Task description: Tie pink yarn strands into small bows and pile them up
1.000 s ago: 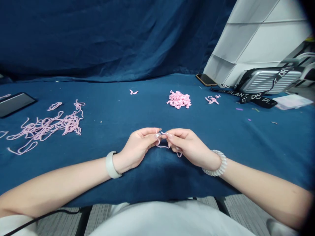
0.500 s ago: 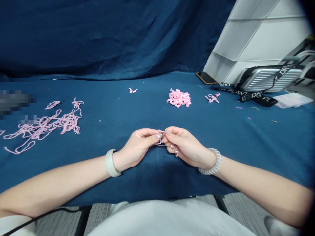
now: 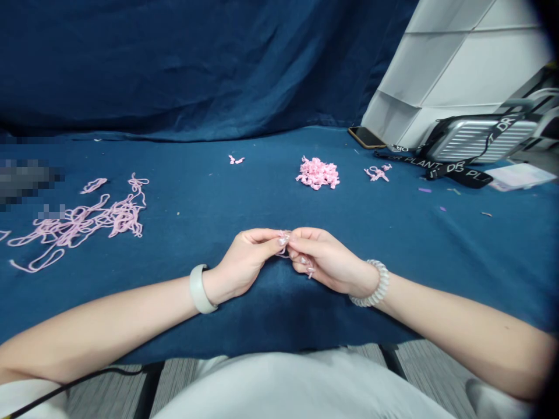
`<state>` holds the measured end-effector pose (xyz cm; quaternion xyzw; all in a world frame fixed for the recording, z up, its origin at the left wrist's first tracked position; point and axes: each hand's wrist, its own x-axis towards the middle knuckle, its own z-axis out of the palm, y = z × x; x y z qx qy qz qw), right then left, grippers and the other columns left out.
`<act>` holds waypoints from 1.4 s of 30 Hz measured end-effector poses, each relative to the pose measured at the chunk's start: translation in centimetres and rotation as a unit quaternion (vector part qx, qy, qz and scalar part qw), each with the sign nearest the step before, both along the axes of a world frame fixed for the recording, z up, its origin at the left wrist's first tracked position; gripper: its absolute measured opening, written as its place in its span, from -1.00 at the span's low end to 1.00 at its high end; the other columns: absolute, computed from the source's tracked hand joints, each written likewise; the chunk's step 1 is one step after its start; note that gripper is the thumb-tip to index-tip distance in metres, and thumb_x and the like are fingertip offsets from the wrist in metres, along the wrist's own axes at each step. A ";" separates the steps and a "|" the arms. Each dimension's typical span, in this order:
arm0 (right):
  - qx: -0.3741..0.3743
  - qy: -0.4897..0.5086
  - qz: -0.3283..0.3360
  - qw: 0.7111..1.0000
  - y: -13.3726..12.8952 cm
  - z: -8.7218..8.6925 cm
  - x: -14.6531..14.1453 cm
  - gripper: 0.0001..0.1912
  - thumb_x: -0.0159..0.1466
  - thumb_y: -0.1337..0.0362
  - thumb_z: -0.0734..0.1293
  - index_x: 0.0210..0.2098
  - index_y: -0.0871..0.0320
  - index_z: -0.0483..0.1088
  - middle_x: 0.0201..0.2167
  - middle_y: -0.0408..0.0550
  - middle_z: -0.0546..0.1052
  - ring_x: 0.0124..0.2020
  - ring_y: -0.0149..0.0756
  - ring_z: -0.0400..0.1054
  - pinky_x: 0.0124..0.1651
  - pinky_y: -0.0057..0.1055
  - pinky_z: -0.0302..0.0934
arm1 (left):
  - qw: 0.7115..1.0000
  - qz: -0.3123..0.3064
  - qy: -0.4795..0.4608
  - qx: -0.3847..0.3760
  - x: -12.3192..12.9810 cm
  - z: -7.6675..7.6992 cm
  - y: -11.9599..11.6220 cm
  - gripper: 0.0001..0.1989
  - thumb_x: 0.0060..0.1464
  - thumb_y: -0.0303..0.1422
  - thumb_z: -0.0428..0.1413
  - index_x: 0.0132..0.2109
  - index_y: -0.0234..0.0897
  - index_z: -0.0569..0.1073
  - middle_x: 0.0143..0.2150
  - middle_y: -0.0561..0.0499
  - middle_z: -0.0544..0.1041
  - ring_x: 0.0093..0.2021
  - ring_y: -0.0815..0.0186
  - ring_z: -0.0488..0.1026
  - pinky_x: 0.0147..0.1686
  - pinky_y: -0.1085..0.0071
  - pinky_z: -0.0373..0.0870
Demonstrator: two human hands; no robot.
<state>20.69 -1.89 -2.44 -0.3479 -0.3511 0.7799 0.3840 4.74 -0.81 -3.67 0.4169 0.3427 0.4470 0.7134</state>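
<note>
My left hand (image 3: pixel 244 262) and my right hand (image 3: pixel 325 260) meet in front of me, fingertips pinching a thin pink cord (image 3: pixel 283 248). A short end of it hangs below my right fingers, and the fingers hide part of the cord. A heap of short knotted pink pieces (image 3: pixel 317 173) lies straight ahead, out of reach of my fingertips. Long tangled pink cord (image 3: pixel 82 223) sprawls on the blue cloth (image 3: pixel 183 192) to my left. Small knotted pink bits (image 3: pixel 376 173) lie right of the heap, and another bit (image 3: pixel 236 159) lies left of it.
A phone (image 3: pixel 365 137) lies at the far edge, near a white folded panel (image 3: pixel 454 64). To the far right stand a ribbed silver case (image 3: pixel 480 138) with a black lettered strap (image 3: pixel 454 172), and pale papers (image 3: pixel 519 176). Blue cloth (image 3: pixel 174 70) hangs behind.
My right hand has drawn left, closer to my left hand, and the cord's loop between them has tightened into a shorter length. The pink pieces on the cloth have not moved.
</note>
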 end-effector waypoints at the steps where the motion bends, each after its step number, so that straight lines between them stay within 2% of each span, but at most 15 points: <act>1: -0.003 -0.004 0.001 1.000 0.0 0.0 0.0 -0.71 0.11 0.25 0.41 -0.56 0.26 0.24 -0.65 -0.24 0.28 -0.69 -0.66 0.00 -0.60 -0.57 -0.23 | 1.000 -0.002 0.000 0.000 0.0 0.0 0.0 -0.90 -0.11 -0.42 0.28 -0.34 -0.28 0.61 -0.36 -0.01 0.59 -0.34 0.39 0.44 -0.18 0.41 0.34; 6: -0.012 -0.021 0.005 1.000 0.1 0.0 -0.3 -0.65 0.06 0.20 0.45 -0.56 0.24 0.20 -0.66 -0.25 0.27 -0.69 -0.67 0.00 -0.60 -0.57 -0.25 | 1.000 -0.013 0.001 0.003 0.0 0.1 0.0 -0.90 -0.08 -0.40 0.27 -0.33 -0.27 0.61 -0.39 0.00 0.58 -0.34 0.39 0.43 -0.14 0.39 0.31; 12: -0.013 -0.036 -0.003 0.999 0.0 0.0 -0.5 -0.63 0.06 0.18 0.45 -0.52 0.21 0.16 -0.65 -0.26 0.27 -0.69 -0.67 -0.03 -0.62 -0.60 -0.26 | 1.000 -0.021 0.010 0.012 0.0 0.1 -0.1 -0.90 -0.05 -0.38 0.25 -0.34 -0.32 0.59 -0.37 -0.02 0.56 -0.35 0.39 0.40 -0.20 0.41 0.30; 20: 0.018 -0.080 -0.046 0.996 -0.4 0.3 -1.0 -0.72 0.14 0.16 0.37 -0.37 0.16 0.19 -0.64 -0.28 0.30 -0.68 -0.62 0.01 -0.65 -0.61 -0.17 | 0.998 -0.014 0.046 0.028 0.0 0.0 -0.2 -0.81 0.03 -0.33 0.18 -0.45 -0.37 0.47 -0.48 0.01 0.47 -0.42 0.41 0.35 -0.30 0.42 0.25; 28: 0.004 -0.046 -0.048 0.998 -0.4 0.7 -0.8 -0.80 0.15 0.22 0.33 -0.35 0.16 0.22 -0.65 -0.27 0.29 -0.69 -0.60 0.04 -0.64 -0.59 -0.11 | 1.000 -0.006 -0.001 -0.002 0.1 0.3 -0.2 -0.82 0.02 -0.33 0.19 -0.43 -0.36 0.43 -0.46 0.02 0.46 -0.41 0.42 0.35 -0.29 0.44 0.26; 35: 0.057 -0.070 -0.016 0.996 -0.4 -0.1 -0.6 -0.73 0.22 0.08 0.26 -0.36 0.16 0.18 -0.63 -0.26 0.31 -0.70 -0.59 0.00 -0.68 -0.61 -0.08 | 0.999 -0.030 -0.016 0.001 0.4 0.9 -0.2 -0.81 -0.01 -0.34 0.21 -0.47 -0.36 0.42 -0.51 0.04 0.48 -0.46 0.43 0.38 -0.33 0.46 0.26; 42: 0.103 -0.125 0.005 0.987 -0.6 -0.1 -0.4 -0.71 0.26 0.04 0.21 -0.36 0.13 0.13 -0.66 -0.30 0.28 -0.72 -0.58 -0.03 -0.69 -0.62 -0.07 | 1.000 -0.010 -0.002 -0.010 0.0 0.6 -0.1 -0.83 -0.02 -0.37 0.23 -0.44 -0.36 0.42 -0.49 0.05 0.46 -0.43 0.45 0.36 -0.32 0.47 0.26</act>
